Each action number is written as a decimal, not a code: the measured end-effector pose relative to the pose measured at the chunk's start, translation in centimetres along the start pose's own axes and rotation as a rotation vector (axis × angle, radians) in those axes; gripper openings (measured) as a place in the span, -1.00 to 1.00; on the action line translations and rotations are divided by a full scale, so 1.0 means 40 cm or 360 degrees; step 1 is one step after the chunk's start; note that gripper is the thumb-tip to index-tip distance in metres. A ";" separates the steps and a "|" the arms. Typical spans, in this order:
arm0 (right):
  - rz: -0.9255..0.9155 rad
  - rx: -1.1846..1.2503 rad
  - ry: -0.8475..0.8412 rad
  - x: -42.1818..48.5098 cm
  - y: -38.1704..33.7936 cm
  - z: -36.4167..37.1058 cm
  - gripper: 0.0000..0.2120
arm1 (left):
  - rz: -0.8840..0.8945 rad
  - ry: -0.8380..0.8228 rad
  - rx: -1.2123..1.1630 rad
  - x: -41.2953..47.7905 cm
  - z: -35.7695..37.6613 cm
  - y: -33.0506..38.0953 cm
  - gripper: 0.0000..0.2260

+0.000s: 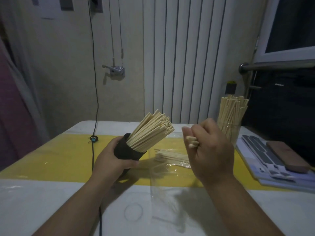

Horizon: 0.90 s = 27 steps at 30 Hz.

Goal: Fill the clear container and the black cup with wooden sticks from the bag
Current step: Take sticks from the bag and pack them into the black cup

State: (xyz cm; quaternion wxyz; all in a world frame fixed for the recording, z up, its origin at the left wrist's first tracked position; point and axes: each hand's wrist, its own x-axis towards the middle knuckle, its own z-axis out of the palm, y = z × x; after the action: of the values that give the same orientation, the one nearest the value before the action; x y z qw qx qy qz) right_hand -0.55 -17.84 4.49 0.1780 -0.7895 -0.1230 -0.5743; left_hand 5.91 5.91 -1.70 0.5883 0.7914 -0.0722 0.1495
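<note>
Black cup (127, 151) tilted, mouth up-right

Dim room, low light. Table (51, 193) has a white cover with a yellow band (59, 159) across it. Beige wall (59, 74) from 10 to 12 o'clock; black cable (94, 74) hangs down it to the table, metal crank fitting (115, 71) just beside. White ribbed panel (187, 57) at 12–1. Window (293, 23) at 2, pane dark, steel rail (276, 65) below it. Maroon fabric (10, 99) at 9.
</note>
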 end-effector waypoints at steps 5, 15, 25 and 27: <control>0.0094 0.0313 0.0157 -0.007 0.007 0.002 -0.54 | 0.0024 -0.0026 0.0035 0.001 -0.002 0.000 -0.28; 0.0721 0.1178 0.0132 0.010 -0.023 -0.006 -0.71 | 0.0102 -0.0125 0.0106 -0.010 0.000 0.015 -0.31; 0.1067 0.1358 -0.0240 0.003 -0.027 0.019 -0.72 | 0.0225 -0.0124 0.0233 -0.016 0.007 0.022 -0.30; 0.1056 0.1343 -0.0208 -0.002 -0.025 0.024 -0.66 | 0.0255 -0.0124 0.0256 -0.015 0.008 0.021 -0.29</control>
State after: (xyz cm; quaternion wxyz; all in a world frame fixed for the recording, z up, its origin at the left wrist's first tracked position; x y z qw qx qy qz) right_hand -0.16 -16.54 4.30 0.6434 -0.6800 -0.0976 -0.3377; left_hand 5.14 5.31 -1.23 0.5058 0.8330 -0.1456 0.1706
